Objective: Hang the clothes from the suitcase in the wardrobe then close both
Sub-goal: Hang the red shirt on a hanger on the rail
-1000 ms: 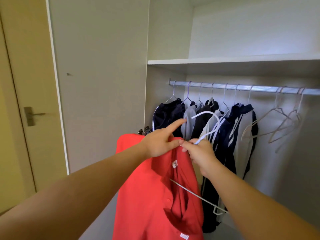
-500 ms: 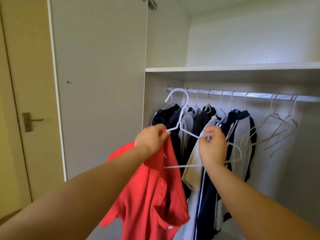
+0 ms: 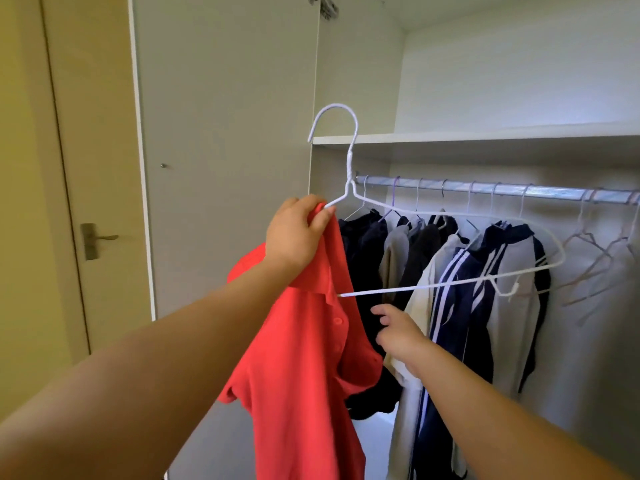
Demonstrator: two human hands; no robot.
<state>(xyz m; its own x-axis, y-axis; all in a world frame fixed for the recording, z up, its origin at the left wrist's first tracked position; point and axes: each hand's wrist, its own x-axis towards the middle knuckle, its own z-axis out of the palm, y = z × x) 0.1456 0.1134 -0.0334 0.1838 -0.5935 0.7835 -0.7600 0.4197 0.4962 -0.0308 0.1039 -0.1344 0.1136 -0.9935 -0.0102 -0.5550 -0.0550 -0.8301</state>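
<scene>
From the head camera I look into the open wardrobe (image 3: pixel 519 81). My left hand (image 3: pixel 298 230) is up high, with its fingers curled tight around the shoulder of the red shirt (image 3: pixel 301 358) and the left end of the white hanger (image 3: pixel 349 164). That end of the hanger is tucked inside the shirt. The other end sticks out bare to the right, in front of the hung clothes (image 3: pixel 460 289). The hanger's hook points up in front of the shelf (image 3: pixel 485 136) edge, above the rail (image 3: pixel 485 190), and is not on the rail. The red shirt hangs down from my left hand, out in front of the wardrobe, with its buttons showing. My right hand (image 3: pixel 398 329) is lower, just beside the shirt's front edge. Its fingers are loosely bent and hold nothing. On the rail hang dark tops, a grey one and navy ones with white stripes. Some empty hangers (image 3: pixel 595 244) hang at the far right. The wardrobe door (image 3: pixel 225 150) stands open on the left, and past it is a room door (image 3: pixel 69 168) with a handle.
</scene>
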